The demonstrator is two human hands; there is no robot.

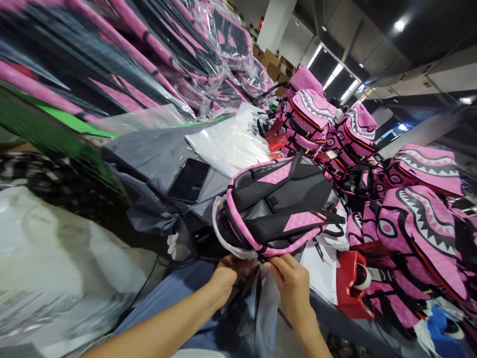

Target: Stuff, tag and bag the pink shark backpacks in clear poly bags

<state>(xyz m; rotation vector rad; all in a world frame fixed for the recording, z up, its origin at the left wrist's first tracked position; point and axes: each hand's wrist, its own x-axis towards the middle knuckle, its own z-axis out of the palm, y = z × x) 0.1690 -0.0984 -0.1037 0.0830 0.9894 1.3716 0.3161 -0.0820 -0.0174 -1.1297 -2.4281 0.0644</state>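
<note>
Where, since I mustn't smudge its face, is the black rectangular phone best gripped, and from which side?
Probably its long edges, from above and the left: the phone lies flat, glossy face up, on grey cloth, with a pink-trimmed black backpack to its right.

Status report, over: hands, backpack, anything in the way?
Left hand and right hand at near edge of backpack, grip partly hidden. Backpack lying straps up. Phone left of it, red tape dispenser right, neither between hands and backpack.

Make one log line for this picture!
left hand: at near edge of backpack | right hand: same edge | backpack: lying, straps up | dark phone: on grey cloth
</note>
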